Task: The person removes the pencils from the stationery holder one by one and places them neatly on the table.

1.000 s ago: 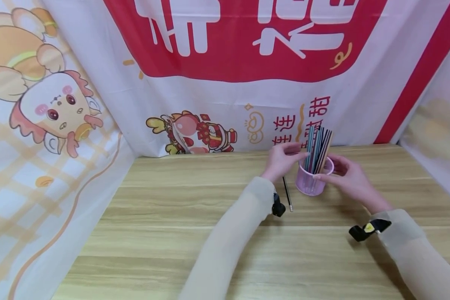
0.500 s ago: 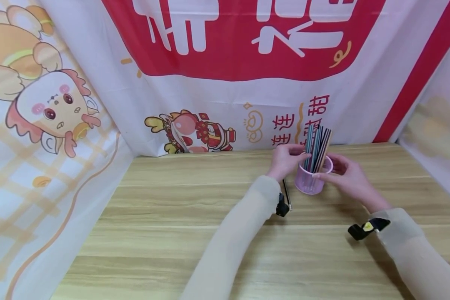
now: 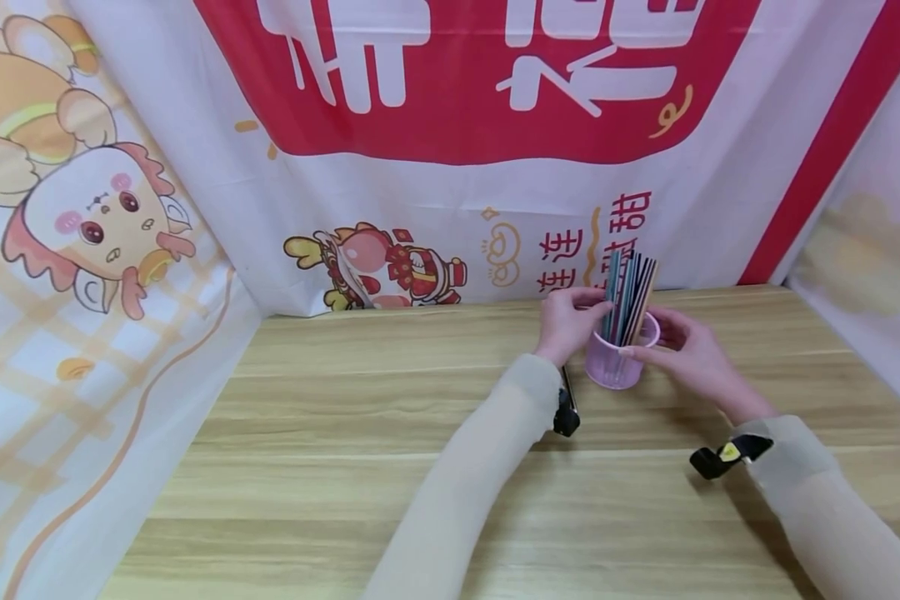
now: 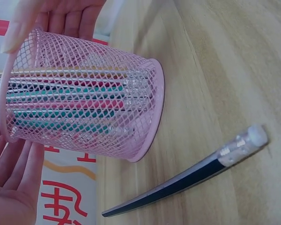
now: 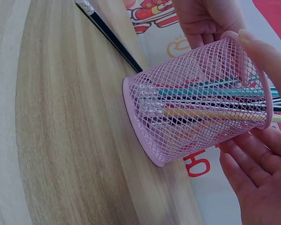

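Observation:
A pink mesh pencil cup point(image 3: 613, 367) stands upright near the back of the table, holding several striped pencils point(image 3: 630, 292) with their eraser ends down. My right hand point(image 3: 693, 354) grips the cup's right side, thumb over the near rim and fingers behind. At the left rim, my left hand point(image 3: 566, 323) pinches the pencils between thumb and fingers; its exact contact is partly hidden. In the right wrist view, left fingers point(image 5: 203, 35) reach behind the cup. One loose black pencil point(image 4: 178, 180) with a white eraser lies on the table left of the cup, partly hidden in the head view.
The wood-grain table point(image 3: 307, 467) ends at a printed white and red cloth point(image 3: 450, 192) close behind the cup. More patterned cloth hangs at the left point(image 3: 82, 400) and right. A black wrist camera point(image 3: 566, 414) sits low over the loose pencil.
My left wrist has shifted slightly right, and its camera now covers part of the loose pencil in the head view. The right hand keeps its grip; the whole view has drifted slightly.

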Demonstrator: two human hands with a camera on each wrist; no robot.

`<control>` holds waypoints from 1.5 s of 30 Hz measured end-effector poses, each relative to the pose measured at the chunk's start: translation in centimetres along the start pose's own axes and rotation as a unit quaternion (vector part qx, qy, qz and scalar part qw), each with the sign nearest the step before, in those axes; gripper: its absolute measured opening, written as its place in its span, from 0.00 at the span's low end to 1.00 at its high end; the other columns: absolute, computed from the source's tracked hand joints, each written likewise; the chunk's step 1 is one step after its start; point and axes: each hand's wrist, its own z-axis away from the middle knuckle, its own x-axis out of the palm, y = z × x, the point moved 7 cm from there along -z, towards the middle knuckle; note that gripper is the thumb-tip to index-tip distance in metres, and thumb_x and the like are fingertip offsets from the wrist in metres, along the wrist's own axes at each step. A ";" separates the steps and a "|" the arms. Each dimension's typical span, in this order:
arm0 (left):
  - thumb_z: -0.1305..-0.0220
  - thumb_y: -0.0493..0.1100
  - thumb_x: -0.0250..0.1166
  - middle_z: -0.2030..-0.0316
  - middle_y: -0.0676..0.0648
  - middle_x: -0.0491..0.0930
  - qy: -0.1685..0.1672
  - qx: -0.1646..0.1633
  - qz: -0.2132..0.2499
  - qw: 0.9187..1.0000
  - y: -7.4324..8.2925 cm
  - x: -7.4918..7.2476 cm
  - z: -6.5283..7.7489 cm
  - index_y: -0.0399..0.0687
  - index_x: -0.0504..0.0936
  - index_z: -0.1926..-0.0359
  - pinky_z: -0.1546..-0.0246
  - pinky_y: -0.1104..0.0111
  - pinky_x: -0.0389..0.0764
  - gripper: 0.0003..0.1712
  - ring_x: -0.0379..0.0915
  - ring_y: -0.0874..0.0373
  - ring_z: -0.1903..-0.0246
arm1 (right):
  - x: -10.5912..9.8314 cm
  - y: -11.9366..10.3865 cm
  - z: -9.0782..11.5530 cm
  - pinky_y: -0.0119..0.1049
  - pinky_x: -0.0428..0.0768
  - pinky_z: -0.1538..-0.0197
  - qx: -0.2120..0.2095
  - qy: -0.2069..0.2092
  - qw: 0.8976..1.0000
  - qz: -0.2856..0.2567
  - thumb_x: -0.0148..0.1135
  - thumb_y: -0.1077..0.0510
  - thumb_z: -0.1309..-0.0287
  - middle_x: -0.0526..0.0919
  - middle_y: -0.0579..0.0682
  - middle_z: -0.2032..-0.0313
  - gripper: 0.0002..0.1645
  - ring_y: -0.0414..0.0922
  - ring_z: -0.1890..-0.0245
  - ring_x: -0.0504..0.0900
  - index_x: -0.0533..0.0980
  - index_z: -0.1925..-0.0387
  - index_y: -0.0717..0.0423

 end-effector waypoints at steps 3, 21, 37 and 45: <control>0.38 0.42 0.75 0.62 0.59 0.87 0.011 -0.002 0.005 1.000 0.1 -0.2 0.0 0.51 0.89 0.52 0.61 0.80 0.82 0.13 0.80 0.72 0.65 | 0.0 0.0 -0.1 0.57 0.72 0.35 0.003 0.001 1.000 -0.003 0.75 0.42 0.42 0.72 0.61 0.33 0.52 0.57 0.38 0.74 0.61 0.25 0.58; 0.39 0.41 0.75 0.63 0.59 0.87 0.021 -0.008 0.025 0.999 0.1 -0.7 0.1 0.51 0.89 0.53 0.60 0.81 0.82 0.12 0.80 0.72 0.65 | 0.8 -0.6 -1.3 0.57 0.68 0.31 -0.027 -0.013 0.999 -0.028 0.77 0.50 0.43 0.68 0.64 0.31 0.53 0.60 0.34 0.69 0.59 0.24 0.59; 0.40 0.40 0.76 0.67 0.59 0.86 0.044 -0.015 0.059 0.997 0.7 -1.4 0.3 0.51 0.89 0.57 0.64 0.78 0.83 0.10 0.81 0.70 0.67 | 1.2 -0.6 -1.2 0.30 0.75 0.42 -0.034 -0.007 0.999 -0.008 0.80 0.48 0.47 0.74 0.62 0.35 0.52 0.56 0.39 0.74 0.64 0.26 0.58; 0.40 0.40 0.76 0.67 0.60 0.86 0.058 0.036 0.109 0.992 3.5 -2.5 -0.1 0.50 0.89 0.57 0.61 0.77 0.83 0.10 0.81 0.69 0.66 | 1.1 -0.4 -1.0 0.24 0.75 0.44 -0.037 -0.011 0.999 -0.016 0.79 0.49 0.45 0.73 0.63 0.35 0.52 0.58 0.38 0.73 0.62 0.26 0.60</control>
